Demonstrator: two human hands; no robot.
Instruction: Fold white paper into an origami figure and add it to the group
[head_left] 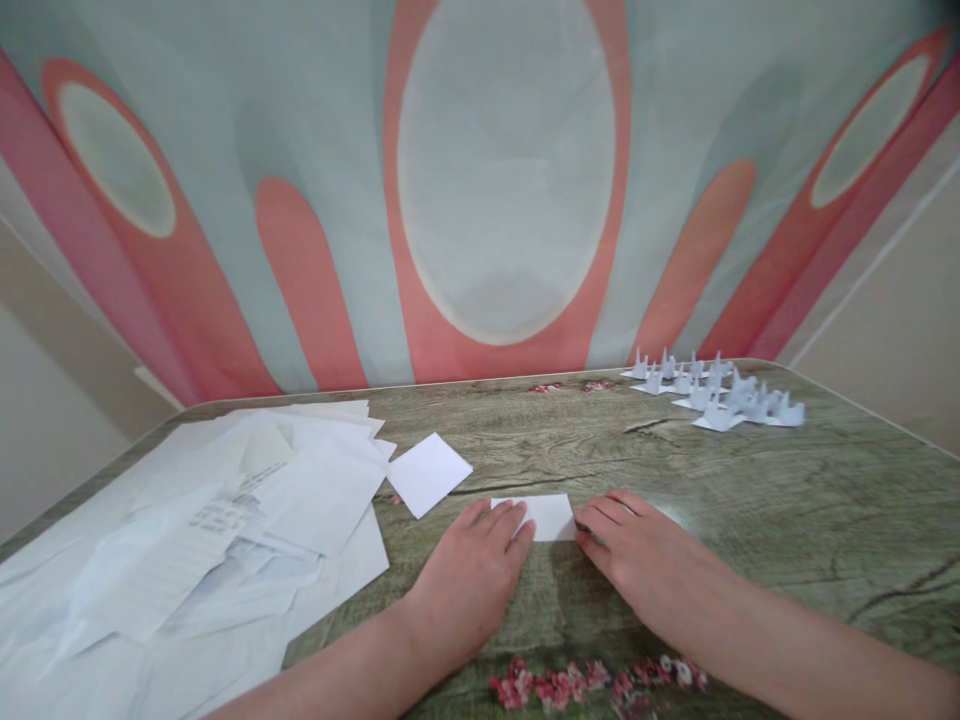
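Note:
A small white sheet of paper (pixel 551 518), folded into a flat rectangle, lies on the table in front of me. My left hand (pixel 480 560) covers its left end, with bent fingers pressing it down and the thumb close beside them. At the right edge, my right hand (pixel 619 535) has its thumb and fingertips together on the paper. The exact grip under the fingers is partly hidden. Just up and left of my left hand lies a white paper square (pixel 430 474), turned like a diamond.
A wide, messy pile of white papers (pixel 322 480), some printed, spreads over the left side. Several folded paper cranes (pixel 720 395) stand in a group at the back right. The wood-grain table (pixel 787 520) ends at a patterned cloth backdrop (pixel 506 365).

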